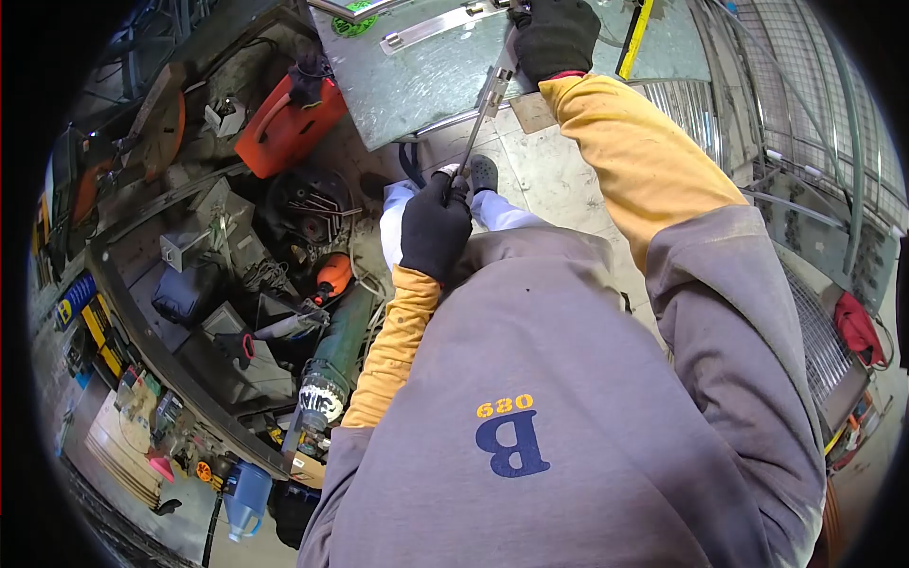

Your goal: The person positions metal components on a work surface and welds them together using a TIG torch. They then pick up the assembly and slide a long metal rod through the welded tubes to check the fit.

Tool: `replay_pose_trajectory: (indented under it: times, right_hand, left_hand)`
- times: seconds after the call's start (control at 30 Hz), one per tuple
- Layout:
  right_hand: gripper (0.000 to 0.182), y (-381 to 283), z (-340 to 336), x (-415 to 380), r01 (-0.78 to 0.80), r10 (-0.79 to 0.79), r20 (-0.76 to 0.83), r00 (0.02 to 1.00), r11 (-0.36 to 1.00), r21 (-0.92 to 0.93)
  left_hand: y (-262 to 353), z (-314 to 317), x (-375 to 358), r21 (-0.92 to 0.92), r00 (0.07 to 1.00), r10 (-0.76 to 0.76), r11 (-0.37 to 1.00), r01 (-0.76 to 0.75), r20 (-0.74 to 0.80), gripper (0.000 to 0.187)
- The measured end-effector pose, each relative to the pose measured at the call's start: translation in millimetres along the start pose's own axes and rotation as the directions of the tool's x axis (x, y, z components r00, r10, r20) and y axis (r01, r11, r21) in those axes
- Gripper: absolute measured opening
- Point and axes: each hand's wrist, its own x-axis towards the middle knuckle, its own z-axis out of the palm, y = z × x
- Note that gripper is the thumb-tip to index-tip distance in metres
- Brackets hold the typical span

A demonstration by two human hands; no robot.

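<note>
My left hand [436, 222], in a black glove, is closed round the lower end of a slim metal bar tool [480, 118]. A block-like fitting sits at the tool's upper end, by the near edge of the metal-topped table [417, 95]. My right hand [557, 40], also black-gloved, is over the tabletop at the top of the view. Its fingers are bent at the end of a flat metal strip [436, 31] with small fittings; what they grip is hidden. A yellow measuring stick or level [634, 40] lies right of that hand.
A red plastic container [289, 128] stands left of the table. Further left, a metal-framed bench [142, 327] holds cluttered tools. A green gas cylinder [341, 341] lies near my left arm. Wire mesh panels [795, 57] and a red cloth [857, 327] are at right.
</note>
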Motion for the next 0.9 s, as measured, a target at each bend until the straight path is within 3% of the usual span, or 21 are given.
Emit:
replay_pose_trajectory:
  times: [0.13,0.33,0.53,0.63,0.7,0.9]
  right_hand:
    - [0.015,0.8,2.5,-1.6,0.003,-0.003,-0.001,1.0,1.0,-0.025]
    - [0.017,3.8,3.0,-5.6,0.01,-0.011,-0.011,1.0,0.998,-0.066]
    - [0.016,-1.1,5.1,0.7,-0.013,0.015,0.014,1.0,0.995,-0.097]
    - [0.014,-1.0,-0.4,-2.2,-0.042,0.045,0.038,0.998,0.997,-0.066]
    - [0.012,0.4,4.0,-4.6,0.008,-0.009,-0.029,1.0,0.999,-0.041]
    - [0.011,-0.4,-0.1,-1.6,0.008,-0.008,-0.01,1.0,0.999,-0.038]
  left_hand:
    - [4.8,0.2,5.7,-0.032,1.0,0.01,0.999,-0.011,-0.01,0.022]
    - [16.9,12.9,16.1,-0.035,0.995,-0.086,0.995,0.088,0.059,0.022]
    - [12.7,10.6,16.9,-0.08,0.999,-0.037,0.996,0.039,0.025,0.022]
    - [15.9,14.6,17.0,-0.031,0.998,-0.048,0.998,0.049,0.036,0.023]
    - [21.2,22.3,35.0,0.044,0.999,-0.04,0.998,0.039,0.01,0.025]
    - [20.0,14.9,19.5,-0.076,0.992,-0.109,0.991,0.114,0.06,0.025]
